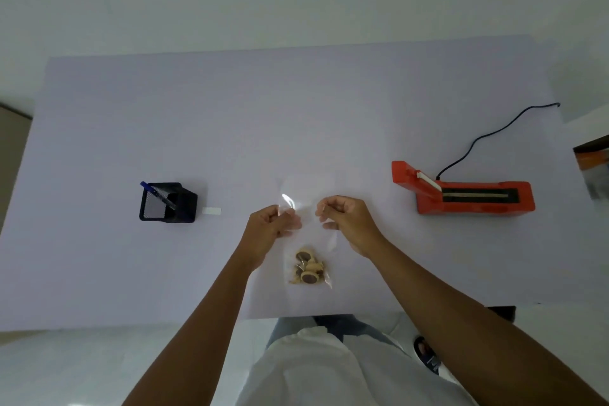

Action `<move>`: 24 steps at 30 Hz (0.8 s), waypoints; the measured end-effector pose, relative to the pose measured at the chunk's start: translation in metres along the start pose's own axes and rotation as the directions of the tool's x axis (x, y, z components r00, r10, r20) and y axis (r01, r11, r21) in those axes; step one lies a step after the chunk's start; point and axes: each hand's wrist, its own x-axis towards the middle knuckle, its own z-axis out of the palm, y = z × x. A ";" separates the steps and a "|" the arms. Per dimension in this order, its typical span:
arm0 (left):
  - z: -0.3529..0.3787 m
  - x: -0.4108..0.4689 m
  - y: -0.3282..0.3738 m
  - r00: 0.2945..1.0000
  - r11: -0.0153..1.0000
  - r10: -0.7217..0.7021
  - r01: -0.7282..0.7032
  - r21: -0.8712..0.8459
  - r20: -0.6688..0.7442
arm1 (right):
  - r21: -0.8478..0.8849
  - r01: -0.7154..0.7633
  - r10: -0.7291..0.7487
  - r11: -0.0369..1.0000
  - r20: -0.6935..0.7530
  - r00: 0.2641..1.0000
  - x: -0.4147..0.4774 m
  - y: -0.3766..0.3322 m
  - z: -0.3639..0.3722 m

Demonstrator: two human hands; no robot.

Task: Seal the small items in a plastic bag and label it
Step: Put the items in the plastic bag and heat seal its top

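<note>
A clear plastic bag (309, 234) hangs over the table between my two hands. My left hand (268, 227) pinches its top left edge and my right hand (346, 219) pinches its top right edge. Several small round items (308, 270), beige with dark brown centres, sit bunched at the bottom of the bag. A small white label (211, 211) lies flat on the table to the left, beside the pen holder. A blue pen (158, 194) leans inside that holder.
A black mesh pen holder (168, 203) stands at the left. An orange heat sealer (461, 193) with a black cord (487, 138) stands at the right. The white table (230, 125) has its near edge just in front of my body.
</note>
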 end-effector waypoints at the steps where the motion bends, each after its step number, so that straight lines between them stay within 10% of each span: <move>1: 0.000 -0.007 0.004 1.000 1.000 0.012 -0.012 -0.009 0.025 | 0.015 0.013 -0.013 1.000 0.002 1.000 -0.006 -0.004 0.001; 24: 0.131 -0.066 0.091 0.861 0.953 0.276 -0.303 -0.005 0.427 | 0.039 0.324 -0.312 0.945 -0.179 0.933 -0.138 -0.089 -0.105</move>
